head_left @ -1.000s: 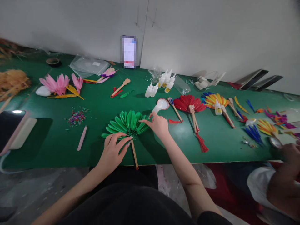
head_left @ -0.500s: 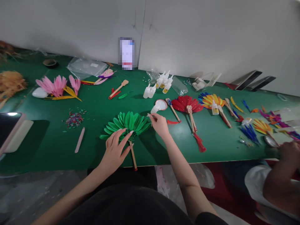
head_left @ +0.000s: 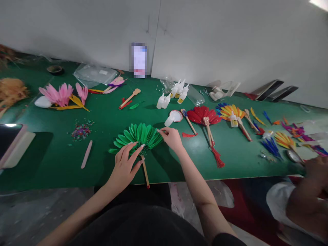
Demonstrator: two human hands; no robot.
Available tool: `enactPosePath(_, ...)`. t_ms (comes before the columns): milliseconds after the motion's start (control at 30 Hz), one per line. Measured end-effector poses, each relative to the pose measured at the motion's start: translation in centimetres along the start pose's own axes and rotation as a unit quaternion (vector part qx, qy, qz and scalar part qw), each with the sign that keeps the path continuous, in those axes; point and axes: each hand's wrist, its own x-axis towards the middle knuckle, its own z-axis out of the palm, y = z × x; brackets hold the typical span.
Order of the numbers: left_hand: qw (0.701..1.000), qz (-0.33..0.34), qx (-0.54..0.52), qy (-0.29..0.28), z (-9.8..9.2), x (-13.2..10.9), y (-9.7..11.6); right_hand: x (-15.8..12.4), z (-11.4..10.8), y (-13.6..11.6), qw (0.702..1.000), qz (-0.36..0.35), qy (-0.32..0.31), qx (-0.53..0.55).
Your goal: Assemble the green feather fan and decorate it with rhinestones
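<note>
Now, green feather fan [head_left: 140,132]: on bench [head_left: 61,164], just below frame centre
Left hand [head_left: 124,161]: fingers loosely spread over fan's base
Right hand [head_left: 172,138]: fingers at right-side feathers; cannot tell whether gripping

One green fan [head_left: 140,135]; one red fan [head_left: 199,114]; perhaps seven or eight small bottles [head_left: 166,101].

We're facing pale grey wall panels [head_left: 230,41], a dark seam [head_left: 156,34] slanting down between them; below, we've got a long green-topped worktable [head_left: 238,157]; grey floor [head_left: 38,212] beneath; bright light [head_left: 320,4] glaring top right!
</note>
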Motion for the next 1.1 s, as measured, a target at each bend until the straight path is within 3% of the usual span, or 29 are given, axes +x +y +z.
enactPosePath(567, 0.999, -0.009, 0.0, 0.035, -0.9, 1.3, -0.9, 0.1, 0.1, -0.5, 1.0, -0.014, 0.001, 0.007)
enactPosePath(733, 0.991, -0.073, -0.027, 0.107, -2.0, 6.0, -3.8, 0.1, 0.1, -0.6, 1.0, -0.012, -0.002, 0.005)
enactPosePath(900, 0.98, -0.155, -0.037, 0.117, -2.3, 13.0, -7.5, 0.1, 0.1, -0.7, 1.0, -0.008, 0.0, 0.002)
enactPosePath(1000, 0.98, -0.158, -0.045, 0.115, -2.1, 15.2, -7.9, 0.2, 0.1, -0.6, 1.0, -0.007, -0.002, 0.002)
enactPosePath(1100, 0.981, -0.156, -0.052, 0.106, -1.7, 15.6, -7.3, 0.2, 0.0, -0.4, 1.0, -0.007, -0.006, 0.004)
